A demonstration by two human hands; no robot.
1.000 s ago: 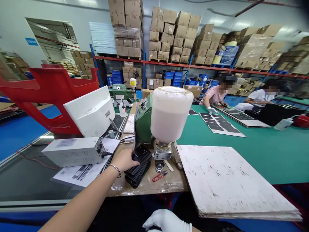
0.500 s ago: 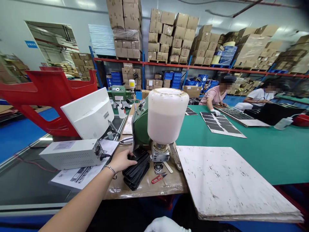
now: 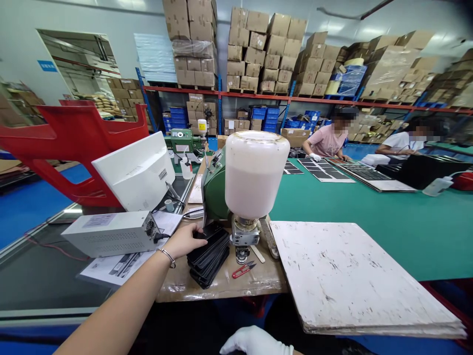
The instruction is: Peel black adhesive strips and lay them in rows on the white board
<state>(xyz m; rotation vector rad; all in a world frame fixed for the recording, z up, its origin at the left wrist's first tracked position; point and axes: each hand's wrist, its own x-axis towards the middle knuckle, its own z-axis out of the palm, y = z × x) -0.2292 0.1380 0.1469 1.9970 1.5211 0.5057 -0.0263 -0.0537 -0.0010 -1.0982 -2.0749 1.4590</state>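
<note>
At the bench edge, your left hand (image 3: 183,241), bare and wearing a bracelet, lies with fingers extended on a stack of black flat panels (image 3: 207,257); you cannot tell whether it grips them. The stack sits on the scuffed bench top (image 3: 177,291), just beside the base of the green machine (image 3: 216,192) with its white bottle (image 3: 256,172), near red thread snips (image 3: 244,269). Your gloved right hand (image 3: 256,342) hangs below the bench edge, relaxed, holding nothing.

Bare left hand (image 3: 183,241) reaching forward, fingers curved, white-gloved right hand (image 3: 254,342) low, partly cut off
</note>
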